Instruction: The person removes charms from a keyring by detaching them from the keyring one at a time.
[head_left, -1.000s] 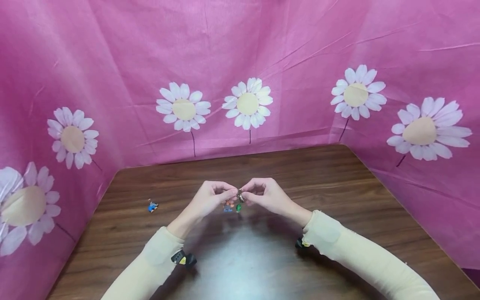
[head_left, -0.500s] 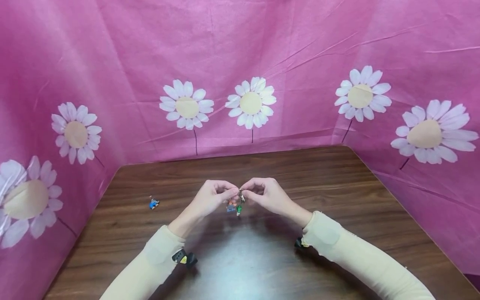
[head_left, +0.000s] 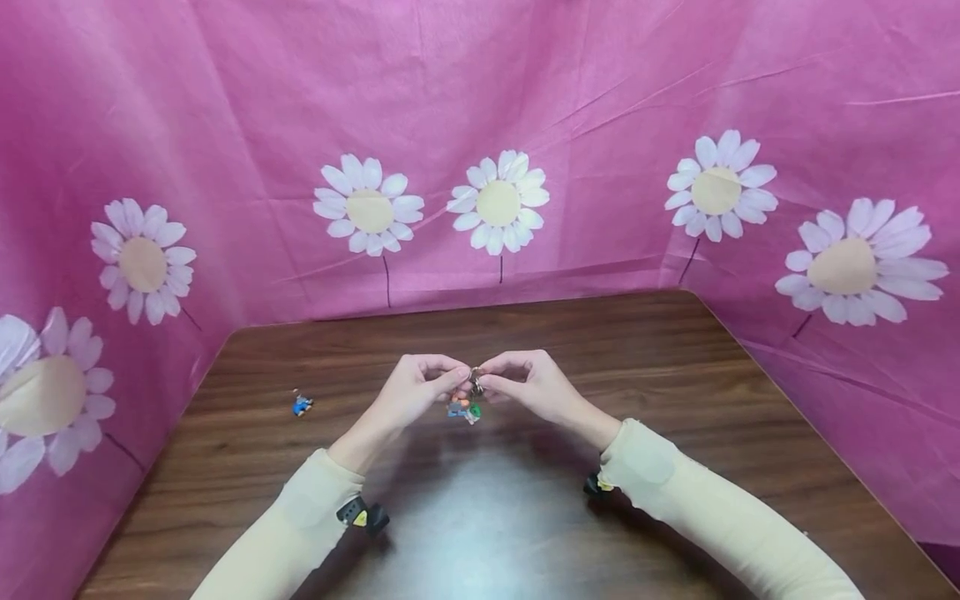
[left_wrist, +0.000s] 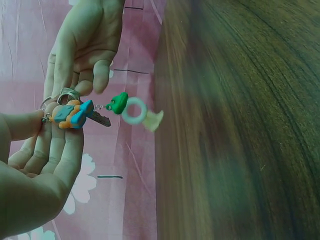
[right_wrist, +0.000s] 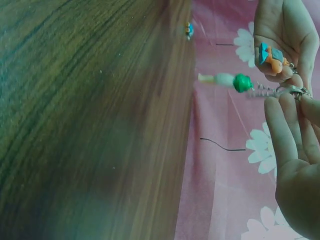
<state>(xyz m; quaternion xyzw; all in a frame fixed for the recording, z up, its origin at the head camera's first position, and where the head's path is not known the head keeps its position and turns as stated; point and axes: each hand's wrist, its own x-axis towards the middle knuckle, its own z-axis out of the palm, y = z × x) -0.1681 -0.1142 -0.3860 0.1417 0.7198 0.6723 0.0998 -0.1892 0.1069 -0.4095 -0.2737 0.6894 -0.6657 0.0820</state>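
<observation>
Wooden table (head_left: 675,400), unlettered key ring (head_left: 475,380) in hands (head_left: 408,393).

Dark brown wood-grain table (head_left: 675,367) fills the lower half of the head view, with a pale glare patch at lower centre. Pink cloth backdrop (head_left: 525,83) rises behind it and folds in along the left and right edges, creased, printed with white daisies (head_left: 498,202) with cream centres and thin dark stems. One large daisy sits at the far left edge, another at the right. Even indoor light. Both wrist views show the same wood and pink cloth, blurred.
</observation>
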